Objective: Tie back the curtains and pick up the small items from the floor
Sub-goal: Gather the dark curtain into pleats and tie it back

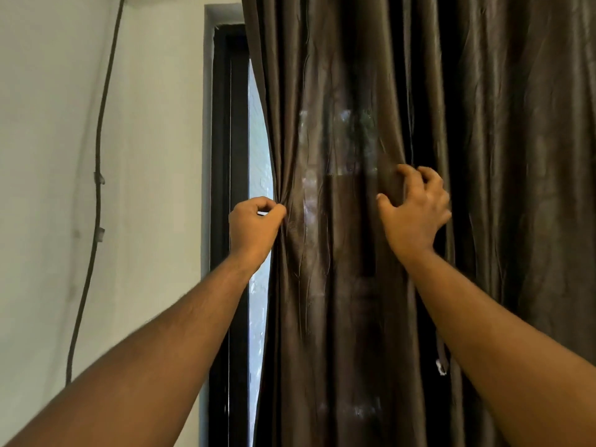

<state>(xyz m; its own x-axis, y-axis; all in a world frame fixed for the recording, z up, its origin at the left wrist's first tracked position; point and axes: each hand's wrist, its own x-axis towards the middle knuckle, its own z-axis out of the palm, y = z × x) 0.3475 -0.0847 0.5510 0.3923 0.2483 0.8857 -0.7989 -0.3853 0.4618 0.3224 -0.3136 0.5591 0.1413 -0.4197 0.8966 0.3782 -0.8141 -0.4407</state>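
Wall (154,156): pale — dark window frame (225,188) beside it.
Curtain (354,91): dark brown, hanging.
Left hand (254,225): pinches curtain's left edge.
Right hand (414,208): fingers curled — clutching a fold.

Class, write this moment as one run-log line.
stage: gathering curtain | left hand: pinches curtain edge | right hand: grips a fold | window: strip uncovered | tie-back: not yet done

1. Hung at right, before the window (258,150): curtain (419,108).
2. Stood left of the curtain's edge: window frame (225,156).
3. Ran down the wall (154,140), far left: cable (98,156).
4. Pinched the curtain's left edge: left hand (254,227).
5. Gripped folds further right: right hand (414,209).
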